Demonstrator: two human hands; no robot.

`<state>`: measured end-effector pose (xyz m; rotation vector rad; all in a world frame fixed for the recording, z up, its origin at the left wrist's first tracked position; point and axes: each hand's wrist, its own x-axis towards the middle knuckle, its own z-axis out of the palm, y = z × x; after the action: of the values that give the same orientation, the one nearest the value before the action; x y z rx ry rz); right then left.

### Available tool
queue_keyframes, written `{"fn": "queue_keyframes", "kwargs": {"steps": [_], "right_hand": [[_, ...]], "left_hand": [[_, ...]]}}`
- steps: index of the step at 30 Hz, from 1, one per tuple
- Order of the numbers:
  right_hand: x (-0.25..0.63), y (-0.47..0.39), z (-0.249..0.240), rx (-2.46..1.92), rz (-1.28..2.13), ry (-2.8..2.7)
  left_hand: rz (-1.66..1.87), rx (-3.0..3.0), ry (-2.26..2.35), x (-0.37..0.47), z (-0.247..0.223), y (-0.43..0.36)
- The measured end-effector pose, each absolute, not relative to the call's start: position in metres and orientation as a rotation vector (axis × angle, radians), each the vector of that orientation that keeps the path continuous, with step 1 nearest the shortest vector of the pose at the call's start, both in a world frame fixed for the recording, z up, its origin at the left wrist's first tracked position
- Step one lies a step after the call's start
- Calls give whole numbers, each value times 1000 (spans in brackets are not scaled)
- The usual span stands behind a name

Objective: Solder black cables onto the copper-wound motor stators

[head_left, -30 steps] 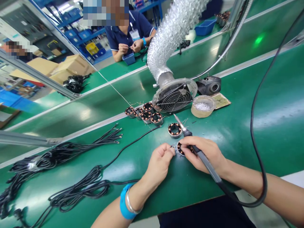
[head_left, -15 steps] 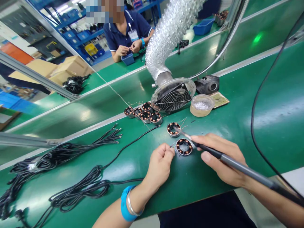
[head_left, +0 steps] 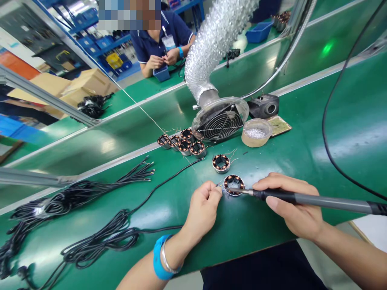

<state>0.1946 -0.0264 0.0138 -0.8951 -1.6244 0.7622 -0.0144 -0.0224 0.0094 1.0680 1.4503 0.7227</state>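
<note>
My left hand (head_left: pixel 203 207) is closed in a pinch on the end of a black cable (head_left: pixel 160 230), where fine wires stick out beside a copper-wound stator (head_left: pixel 241 184). The stator lies flat on the green bench. In my right hand (head_left: pixel 298 205) is a soldering iron (head_left: pixel 332 201), gripped like a pen. Its metal tip points left and overlaps the stator's ring near the wires; whether it touches cannot be told. Just behind sits a second stator (head_left: pixel 220 169) with thin leads sticking out to the right.
Several more stators (head_left: pixel 198 150) cluster beneath a fume-extraction fan (head_left: pixel 222 125) on a silver duct (head_left: pixel 208 52). Right of it stands a round tub (head_left: pixel 256 139) of silvery bits. Black cable bundles (head_left: pixel 60 205) cover the left side. Across the bench sits a co-worker (head_left: pixel 157 44).
The soldering iron has swung down from over the rear stator to the front one, its handle now nearly level. My right hand moved slightly right; my left hand stayed in place.
</note>
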Motion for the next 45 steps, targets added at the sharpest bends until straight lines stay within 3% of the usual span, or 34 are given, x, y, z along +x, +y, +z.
{"fn": "queue_keyframes", "kwargs": {"steps": [30, 38, 45], "right_hand": [[199, -31, 32, -863, 512, -1774], [236, 14, 0, -1115, -143, -1754], [236, 23, -11, -1115, 117, -1854]], "left_hand": [[728, 1089, 1449, -14, 13, -21], [724, 1088, 1442, -13, 12, -21], [724, 1069, 1430, -14, 11, -22]]}}
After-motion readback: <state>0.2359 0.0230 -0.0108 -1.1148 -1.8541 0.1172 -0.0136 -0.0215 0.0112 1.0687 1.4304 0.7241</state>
